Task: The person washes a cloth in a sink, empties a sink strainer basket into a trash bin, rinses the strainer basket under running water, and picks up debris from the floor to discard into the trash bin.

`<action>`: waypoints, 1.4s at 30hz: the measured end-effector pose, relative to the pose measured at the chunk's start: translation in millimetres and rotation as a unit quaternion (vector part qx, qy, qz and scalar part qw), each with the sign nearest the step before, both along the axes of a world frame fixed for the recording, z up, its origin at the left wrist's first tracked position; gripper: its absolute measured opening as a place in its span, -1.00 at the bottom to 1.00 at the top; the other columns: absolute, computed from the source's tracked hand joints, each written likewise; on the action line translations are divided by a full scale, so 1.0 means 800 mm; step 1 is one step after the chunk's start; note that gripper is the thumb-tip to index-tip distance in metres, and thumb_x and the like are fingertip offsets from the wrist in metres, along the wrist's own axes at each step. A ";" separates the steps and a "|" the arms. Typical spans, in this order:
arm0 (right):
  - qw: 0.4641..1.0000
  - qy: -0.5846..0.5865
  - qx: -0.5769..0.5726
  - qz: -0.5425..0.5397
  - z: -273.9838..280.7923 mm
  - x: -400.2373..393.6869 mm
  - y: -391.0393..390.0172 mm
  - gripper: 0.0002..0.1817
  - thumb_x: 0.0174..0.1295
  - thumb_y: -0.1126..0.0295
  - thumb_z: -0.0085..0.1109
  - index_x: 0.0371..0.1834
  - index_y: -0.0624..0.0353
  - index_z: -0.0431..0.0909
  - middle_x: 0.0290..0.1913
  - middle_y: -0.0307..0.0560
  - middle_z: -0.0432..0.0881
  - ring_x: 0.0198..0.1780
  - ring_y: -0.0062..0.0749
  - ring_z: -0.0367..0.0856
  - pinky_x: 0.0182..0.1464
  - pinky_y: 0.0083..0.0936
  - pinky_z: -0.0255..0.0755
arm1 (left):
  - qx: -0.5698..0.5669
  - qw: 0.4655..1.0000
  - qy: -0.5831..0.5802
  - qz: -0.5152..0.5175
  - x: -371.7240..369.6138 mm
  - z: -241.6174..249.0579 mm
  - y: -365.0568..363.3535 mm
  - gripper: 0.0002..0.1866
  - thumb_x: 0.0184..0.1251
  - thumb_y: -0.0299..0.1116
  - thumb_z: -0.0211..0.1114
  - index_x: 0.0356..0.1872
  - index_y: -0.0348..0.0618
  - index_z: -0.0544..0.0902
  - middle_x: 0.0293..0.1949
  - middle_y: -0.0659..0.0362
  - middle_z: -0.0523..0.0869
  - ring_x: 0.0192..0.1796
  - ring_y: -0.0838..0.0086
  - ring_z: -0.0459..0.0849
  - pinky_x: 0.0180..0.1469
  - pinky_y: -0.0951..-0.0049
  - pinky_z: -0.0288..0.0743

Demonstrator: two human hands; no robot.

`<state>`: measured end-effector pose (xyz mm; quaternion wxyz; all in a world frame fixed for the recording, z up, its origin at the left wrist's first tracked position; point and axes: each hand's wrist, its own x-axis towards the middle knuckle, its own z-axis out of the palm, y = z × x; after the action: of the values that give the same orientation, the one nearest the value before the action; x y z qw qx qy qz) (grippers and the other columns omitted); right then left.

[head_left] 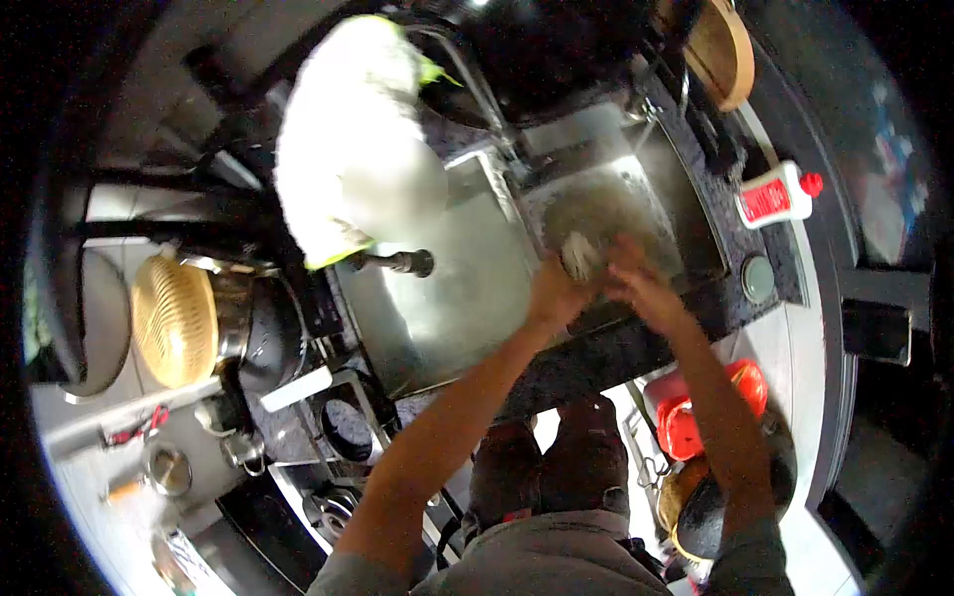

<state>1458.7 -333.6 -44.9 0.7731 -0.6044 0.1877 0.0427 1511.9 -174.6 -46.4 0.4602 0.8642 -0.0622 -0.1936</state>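
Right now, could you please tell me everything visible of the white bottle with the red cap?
The white bottle looks plastic, with a red cap fitted on one end and a red label whose lettering is unreadable. It is on the dark counter, right of the sink, its cap pointing away from the basin. Whether it stands or lies, I cannot tell.

Below my left grip (558,293) and right grip (636,278), a steel sink (452,318) is set into the dark desk (601,356). Right of my right grip, the desk carries a white bottle (773,201) and, nearer me, a round container (757,279).
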 end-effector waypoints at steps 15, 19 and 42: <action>0.915 -0.169 -0.284 0.232 0.153 -0.046 0.127 -0.30 -0.07 0.46 0.29 0.21 0.16 0.22 0.04 -0.05 0.44 0.01 -0.38 0.45 0.06 -0.47 0.32 | -0.086 0.991 -0.090 0.050 -0.112 0.186 0.185 -0.73 0.00 -0.58 0.22 -0.19 -0.32 0.57 -0.26 -0.11 0.62 -0.20 0.15 0.64 -0.14 0.33 0.47; 0.941 -0.078 -0.183 0.272 0.184 -0.052 0.181 -0.36 -0.06 0.33 0.29 0.14 0.23 0.30 0.03 -0.02 0.46 0.02 -0.33 0.45 0.08 -0.45 0.31 | -0.224 0.961 -0.023 0.158 -0.126 0.198 0.217 -0.75 0.13 -0.52 0.20 -0.12 -0.27 0.54 -0.29 0.15 0.65 -0.26 0.53 0.61 -0.21 0.48 0.47; 0.983 -0.114 -0.051 0.134 0.240 -0.127 0.264 -0.62 0.15 0.37 0.17 0.05 0.21 0.44 -0.20 -0.16 0.57 -0.23 -0.54 0.49 -0.15 -0.57 0.40 | -0.492 0.835 0.192 0.154 -0.183 0.241 0.273 -0.70 0.12 -0.50 0.26 -0.11 -0.34 0.52 -0.21 0.09 0.63 -0.24 0.40 0.64 -0.14 0.41 0.54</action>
<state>1357.1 -122.2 146.8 0.7448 -0.6637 0.0177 0.0667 1365.8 44.1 146.7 0.8509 0.4682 0.0739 -0.2263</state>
